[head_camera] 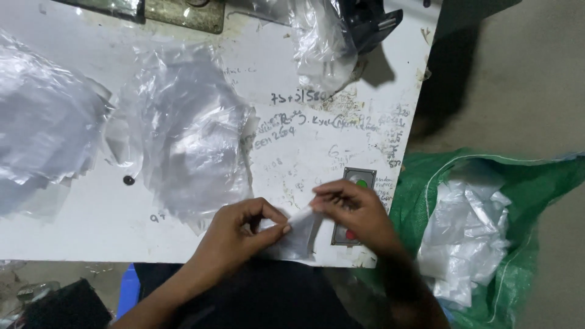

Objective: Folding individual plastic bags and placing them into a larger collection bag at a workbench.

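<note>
Clear plastic bag [298, 234], small and crumpled, is pinched at the near edge of the white tabletop [79, 231], the left hand [241, 231] gripping one side with closed fingers and the right hand [356, 210] gripping the top edge the same way. The step in hand appears to be pulling the bag open or flat. A pile of clear bags [189, 134] lies mid-tabletop, and a green sack [536, 183] of bags stands beyond the right edge.
</note>
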